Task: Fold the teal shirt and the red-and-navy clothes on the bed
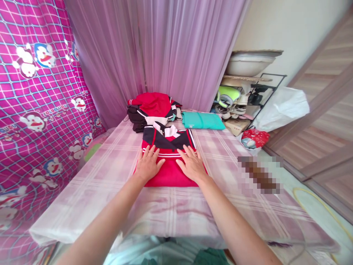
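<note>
A folded shirt (171, 175), red below and navy above with white stripes and a white collar, lies flat on the table. My left hand (149, 163) rests palm down on its left side, fingers spread. On the right side of the same shirt lies my right hand (191, 163), also flat with its fingers apart. Neither hand grips the cloth. Just beyond the collar sits a pile of clothes (154, 105), red on top with black and white pieces beneath.
A plaid cloth covers the table (104, 176). At its back lies a folded teal item (203, 120). Past the right edge stands a shoe rack (248, 99) with a white basin (249, 64) above. A purple curtain (171, 48) hangs behind. One patch on the table's right is pixelated.
</note>
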A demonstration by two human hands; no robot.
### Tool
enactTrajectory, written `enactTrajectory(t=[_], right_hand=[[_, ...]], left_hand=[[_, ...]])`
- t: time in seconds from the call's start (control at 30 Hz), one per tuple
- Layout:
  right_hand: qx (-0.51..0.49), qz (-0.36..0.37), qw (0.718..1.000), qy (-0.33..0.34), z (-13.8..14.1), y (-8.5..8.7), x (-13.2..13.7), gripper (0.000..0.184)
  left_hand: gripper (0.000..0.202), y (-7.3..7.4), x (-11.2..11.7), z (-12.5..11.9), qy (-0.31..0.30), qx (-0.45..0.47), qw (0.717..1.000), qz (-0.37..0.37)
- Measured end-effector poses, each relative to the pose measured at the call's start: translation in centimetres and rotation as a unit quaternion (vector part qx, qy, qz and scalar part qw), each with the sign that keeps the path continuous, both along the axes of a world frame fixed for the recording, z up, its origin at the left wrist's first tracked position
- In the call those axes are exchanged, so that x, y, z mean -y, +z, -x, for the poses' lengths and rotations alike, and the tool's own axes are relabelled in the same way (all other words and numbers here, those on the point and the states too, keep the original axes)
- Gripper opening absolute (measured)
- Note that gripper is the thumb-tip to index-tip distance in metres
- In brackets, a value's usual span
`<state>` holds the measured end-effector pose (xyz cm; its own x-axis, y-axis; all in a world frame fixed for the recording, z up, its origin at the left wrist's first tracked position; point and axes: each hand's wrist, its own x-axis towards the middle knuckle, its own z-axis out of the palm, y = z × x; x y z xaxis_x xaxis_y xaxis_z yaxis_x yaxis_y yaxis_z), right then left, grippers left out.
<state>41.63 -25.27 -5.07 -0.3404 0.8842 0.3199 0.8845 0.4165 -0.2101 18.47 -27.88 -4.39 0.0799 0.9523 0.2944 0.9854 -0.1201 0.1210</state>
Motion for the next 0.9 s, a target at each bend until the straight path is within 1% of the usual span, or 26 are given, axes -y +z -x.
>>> enactTrajectory(t=[0.03, 0.1, 0.17, 0.23, 0.37, 0.43, 0.53, 0.6, 0.67, 0.77, 0.83, 0.9], right_hand=[[0.024, 0.034, 0.999, 0.001, 0.5, -0.3, 0.1, 0.053], [0.050, 0.081, 0.995, -0.006, 0.9, -0.8, 0.1, 0.056], [0.056, 0.094, 0.994, -0.007, 0.7, -1.1, -0.1, 0.058], [0.052, 0.097, 0.994, -0.001, 0.4, -1.1, -0.2, 0.058], [0.051, 0.100, 0.994, -0.004, 0.0, -1.0, -0.5, 0.059], [0.054, 0.099, 0.994, -0.006, -0.2, -1.1, -0.6, 0.059], [0.051, 0.097, 0.994, 0.007, -1.0, -1.1, -0.5, 0.057], [0.048, 0.093, 0.994, 0.017, -1.6, -0.8, -0.1, 0.056], [0.042, 0.085, 0.995, 0.013, -1.7, -0.1, 0.7, 0.054], [0.025, 0.064, 0.998, 0.009, -0.5, 0.8, 2.3, 0.053], [0.021, 0.066, 0.997, 0.031, 0.8, 0.8, 3.2, 0.053], [0.030, 0.087, 0.994, 0.055, 1.8, 0.5, 3.6, 0.052]], left_hand=[[0.060, -0.6, -0.1, -0.5, 0.007, -0.004, 1.000, 0.025], [0.067, -1.6, -0.4, -0.8, 0.022, 0.006, 0.998, 0.060], [0.069, -2.2, -0.7, -0.4, 0.018, 0.020, 0.998, 0.065], [0.069, -2.5, -0.8, 0.0, 0.010, 0.029, 0.997, 0.065], [0.069, -2.4, -1.0, 0.2, 0.013, 0.029, 0.997, 0.068], [0.066, -2.3, -1.0, 0.3, 0.016, 0.030, 0.998, 0.061], [0.058, -1.8, -0.8, 0.5, 0.014, 0.038, 0.998, 0.049], [0.054, -1.3, -0.3, 0.4, 0.007, 0.037, 0.999, 0.029], [0.050, -0.8, 0.4, -0.2, -0.008, 0.033, 0.999, -0.005], [0.048, -0.5, 1.7, -2.0, -0.033, 0.027, 0.999, -0.026], [0.049, -0.8, 2.3, -3.2, -0.037, 0.021, 0.999, -0.004], [0.051, -1.3, 2.5, -3.9, -0.035, 0.017, 0.999, 0.023]])
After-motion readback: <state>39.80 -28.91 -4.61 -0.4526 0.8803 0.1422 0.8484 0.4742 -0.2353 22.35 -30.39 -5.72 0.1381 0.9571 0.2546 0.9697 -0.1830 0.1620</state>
